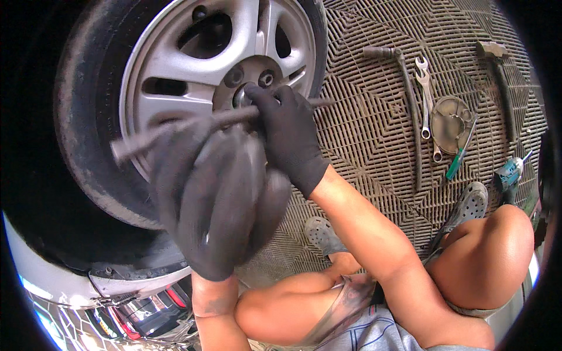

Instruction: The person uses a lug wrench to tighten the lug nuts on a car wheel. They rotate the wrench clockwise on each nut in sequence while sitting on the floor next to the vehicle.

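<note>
While the right grip (290, 126) is closed around the metal bar (231, 117), thumb beside the socket (242, 96), the left grip (219, 199) is a blur just below the bar's thicker end, so I cannot tell whether it is gripping. If the socket, just up and left of the right grip, sits crooked, a hard push could make it slip and knock the gloved knuckles against the wheel (187, 106) behind them. An uneven push from one side could also tilt the bar, pinching fingers between it and the spokes.
</note>
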Available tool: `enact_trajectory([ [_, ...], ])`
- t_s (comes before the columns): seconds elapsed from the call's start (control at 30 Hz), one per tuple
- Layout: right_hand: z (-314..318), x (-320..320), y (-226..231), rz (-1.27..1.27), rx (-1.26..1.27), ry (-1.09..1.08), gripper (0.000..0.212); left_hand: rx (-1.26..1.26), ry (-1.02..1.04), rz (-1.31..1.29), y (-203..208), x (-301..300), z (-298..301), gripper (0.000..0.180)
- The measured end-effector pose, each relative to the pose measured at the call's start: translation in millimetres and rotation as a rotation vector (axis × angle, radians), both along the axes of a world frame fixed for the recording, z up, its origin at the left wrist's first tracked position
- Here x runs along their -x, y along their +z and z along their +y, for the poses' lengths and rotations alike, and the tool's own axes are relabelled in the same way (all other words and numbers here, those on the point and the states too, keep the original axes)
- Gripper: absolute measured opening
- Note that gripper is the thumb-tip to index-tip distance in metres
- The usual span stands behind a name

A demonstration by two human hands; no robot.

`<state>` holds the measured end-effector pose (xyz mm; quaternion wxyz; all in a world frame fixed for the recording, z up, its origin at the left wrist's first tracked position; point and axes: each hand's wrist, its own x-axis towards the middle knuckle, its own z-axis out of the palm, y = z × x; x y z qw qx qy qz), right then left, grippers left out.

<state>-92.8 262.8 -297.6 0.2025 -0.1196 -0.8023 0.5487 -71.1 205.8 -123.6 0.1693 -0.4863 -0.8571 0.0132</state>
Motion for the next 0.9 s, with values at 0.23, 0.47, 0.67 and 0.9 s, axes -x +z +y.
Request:
enact_trajectory([
  [0.23, 21.4, -5.5, -6.7, 0.274, -0.114, 0.085, 0.047, 0.336, 0.353, 0.176, -34.9, 0.8, -19.7, 0.035],
  [0.47, 42.2, -20.2, -23.7, -0.048, 1.205, 0.202, 0.045, 0.161, 0.754, -0.606, -88.6, -7.6, -76.8, 0.037],
  [0.67, 12.1, 1.6, -26.4, -0.069, 0.654, 0.075, 0.054, 0.099, 0.426, -0.769, -152.9, -8.2, -71.9, 0.033],
  [0.9, -3.3, 7.8, 12.4, -0.094, 0.518, 0.012, 0.059, 0.228, 0.233, -0.589, -155.0, 3.3, -104.2, 0.029],
])
